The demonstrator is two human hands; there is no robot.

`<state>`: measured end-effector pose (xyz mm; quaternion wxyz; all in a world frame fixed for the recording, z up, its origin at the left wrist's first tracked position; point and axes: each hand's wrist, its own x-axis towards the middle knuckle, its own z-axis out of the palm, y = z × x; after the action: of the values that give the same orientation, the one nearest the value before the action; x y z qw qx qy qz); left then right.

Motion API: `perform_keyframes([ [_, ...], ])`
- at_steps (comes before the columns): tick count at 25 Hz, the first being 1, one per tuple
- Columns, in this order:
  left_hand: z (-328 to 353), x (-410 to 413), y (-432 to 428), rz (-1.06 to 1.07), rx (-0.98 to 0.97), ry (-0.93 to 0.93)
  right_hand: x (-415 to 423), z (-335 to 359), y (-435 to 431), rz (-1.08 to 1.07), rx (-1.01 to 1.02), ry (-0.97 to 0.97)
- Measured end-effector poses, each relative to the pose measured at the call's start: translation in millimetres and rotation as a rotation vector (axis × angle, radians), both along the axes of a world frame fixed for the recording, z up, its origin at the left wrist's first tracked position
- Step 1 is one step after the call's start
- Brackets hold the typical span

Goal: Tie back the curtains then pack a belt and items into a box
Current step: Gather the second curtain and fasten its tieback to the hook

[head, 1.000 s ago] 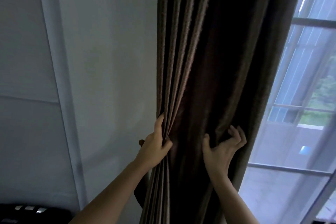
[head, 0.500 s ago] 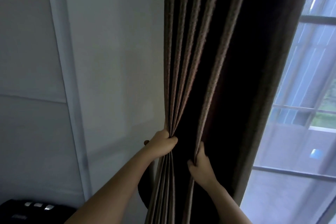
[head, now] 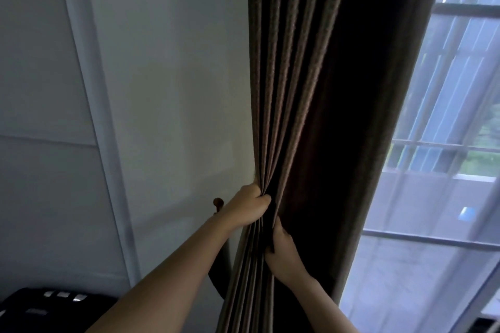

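Note:
A dark brown pleated curtain (head: 311, 89) hangs down the middle of the head view, gathered into tight folds. My left hand (head: 250, 207) is closed around the left folds at about waist height of the drape. Just below and to the right, my right hand (head: 282, 250) clutches the folds from the right side, its fingers hidden in the fabric. A small brown hook (head: 218, 203) sticks out of the wall right behind my left wrist, with a dark tieback strap (head: 220, 265) hanging below it. No belt or box is in view.
A pale wall (head: 167, 76) with a vertical trim strip fills the left. A bright window with a sheer curtain (head: 438, 197) is at the right. A black object (head: 48, 303) with silver buttons sits at the bottom left.
My right hand moved left and down from the curtain's right edge and closed on the folds beside my left hand. The curtain is bunched tighter, uncovering more window.

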<state>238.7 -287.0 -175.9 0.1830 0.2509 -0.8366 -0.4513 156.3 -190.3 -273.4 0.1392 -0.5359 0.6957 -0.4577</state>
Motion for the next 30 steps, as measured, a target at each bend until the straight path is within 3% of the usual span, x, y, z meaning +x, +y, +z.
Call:
perform_keyframes([
  [6,7.8,6.7,8.2,0.010,-0.046,-0.083,-11.9,-3.8,-1.8,0.043,0.053,0.062],
  [11,-0.3,-2.2,16.0,0.223,-0.349,-0.105,0.7,-0.1,1.9,0.225,0.089,0.146],
  [12,-1.1,-3.3,15.4,0.250,-0.384,-0.107,0.2,3.8,5.9,0.157,0.098,0.272],
  [14,-1.4,-2.9,11.9,0.242,-0.388,-0.105,-5.7,14.5,16.2,-0.242,-0.044,0.500],
  [17,-2.0,1.8,8.6,0.165,-0.322,-0.073,-30.5,52.7,38.2,-0.845,-0.519,0.353],
  [19,-3.6,5.8,7.9,0.120,-0.250,-0.036,-59.1,76.5,49.3,-0.958,-0.705,0.206],
  [21,-3.8,9.6,8.4,0.083,-0.197,-0.006,-84.2,89.6,52.8,-0.871,-0.732,0.003],
  [23,-0.7,11.1,9.9,0.056,-0.179,0.018,-92.5,93.9,49.8,-0.721,-0.500,-0.123],
  [26,3.8,8.4,8.5,0.058,-0.159,0.036,-86.5,70.7,33.9,-0.495,-0.094,-0.048],
  [28,1.2,8.8,6.4,0.066,-0.145,0.042,-64.3,46.2,20.7,-0.339,0.019,0.015],
  [30,-1.1,9.9,0.9,0.045,-0.151,0.002,-36.6,21.1,7.1,-0.179,0.000,0.069],
])
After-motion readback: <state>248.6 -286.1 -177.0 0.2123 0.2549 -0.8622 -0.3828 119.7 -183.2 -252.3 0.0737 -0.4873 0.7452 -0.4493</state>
